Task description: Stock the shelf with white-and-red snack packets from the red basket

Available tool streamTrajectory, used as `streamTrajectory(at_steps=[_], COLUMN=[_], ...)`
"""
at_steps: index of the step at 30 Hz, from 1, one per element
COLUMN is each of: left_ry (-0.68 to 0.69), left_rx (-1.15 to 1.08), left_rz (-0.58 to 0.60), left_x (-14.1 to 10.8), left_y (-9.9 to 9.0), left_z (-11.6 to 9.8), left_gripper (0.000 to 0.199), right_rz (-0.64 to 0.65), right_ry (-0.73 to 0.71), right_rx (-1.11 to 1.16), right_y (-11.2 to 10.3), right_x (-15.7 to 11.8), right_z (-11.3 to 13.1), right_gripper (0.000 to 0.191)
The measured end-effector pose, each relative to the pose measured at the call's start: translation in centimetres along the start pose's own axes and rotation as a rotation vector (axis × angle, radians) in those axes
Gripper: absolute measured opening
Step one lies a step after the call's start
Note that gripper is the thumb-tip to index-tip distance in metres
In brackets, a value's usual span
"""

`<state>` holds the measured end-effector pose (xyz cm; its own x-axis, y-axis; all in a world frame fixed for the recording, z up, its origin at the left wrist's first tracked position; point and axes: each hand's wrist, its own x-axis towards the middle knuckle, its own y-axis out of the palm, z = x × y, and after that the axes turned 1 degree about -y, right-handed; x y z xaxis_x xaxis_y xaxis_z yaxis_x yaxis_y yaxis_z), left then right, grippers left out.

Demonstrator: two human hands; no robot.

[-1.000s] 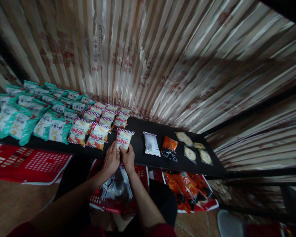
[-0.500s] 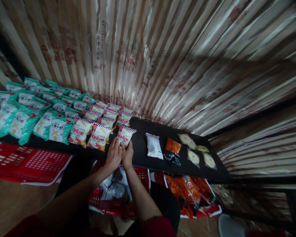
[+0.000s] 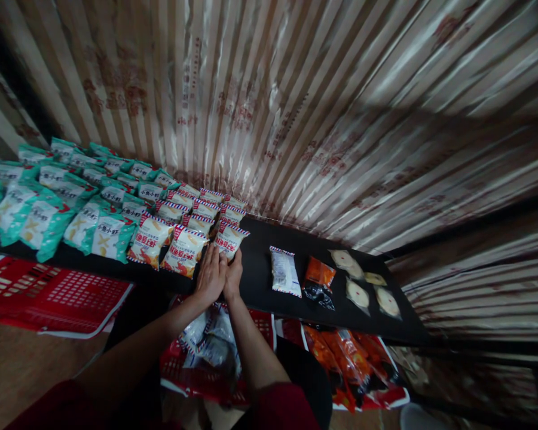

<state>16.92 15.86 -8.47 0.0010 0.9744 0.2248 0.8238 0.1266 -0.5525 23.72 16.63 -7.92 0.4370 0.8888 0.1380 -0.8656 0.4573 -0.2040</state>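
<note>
A small white snack bag (image 3: 230,239) with red lettering and a striped top edge stands upright at the front of the black shelf (image 3: 255,272). My left hand (image 3: 211,276) presses on its lower left side with the fingers together. On the bag's right side is my right hand (image 3: 233,276), its fingers partly hidden behind the bag. The two hands touch and hold the bag between them. Just left of it stands a matching snack bag (image 3: 183,249), in front of several more of the same kind in rows.
Several teal snack bags (image 3: 110,236) fill the shelf's left end. To the right lie a white-backed bag (image 3: 286,272), an orange and black bag (image 3: 319,280) and several round pale packets (image 3: 357,295). Red baskets (image 3: 72,292) sit below, some holding bags. A striped curtain (image 3: 260,107) hangs behind.
The held bag has tilted slightly and settled closer to the rows behind, with both hands still on it. The whole view has shifted a little.
</note>
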Motion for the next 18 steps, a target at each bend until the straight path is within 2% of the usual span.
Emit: streamTrajectory(at_steps=[7,13,18], left_ry=[0.026,0.009,0.011], left_rx=[-0.014,0.004,0.026], left_rz=[-0.055,-0.049,-0.041], left_x=[1.1,1.1,0.8], left_y=[0.1,0.1,-0.1], left_z=[0.1,0.2,0.1], left_gripper=[0.047,0.048,0.052], right_rz=[0.008,0.033,-0.031], right_ry=[-0.006,-0.043,-0.109], right_rx=[0.023,-0.098,-0.191], right_y=[0.7,0.6,0.3], right_x=[1.0,1.2,0.8], right_z=[0.1,-0.2,-1.1], right_gripper=[0.050,0.052,0.066])
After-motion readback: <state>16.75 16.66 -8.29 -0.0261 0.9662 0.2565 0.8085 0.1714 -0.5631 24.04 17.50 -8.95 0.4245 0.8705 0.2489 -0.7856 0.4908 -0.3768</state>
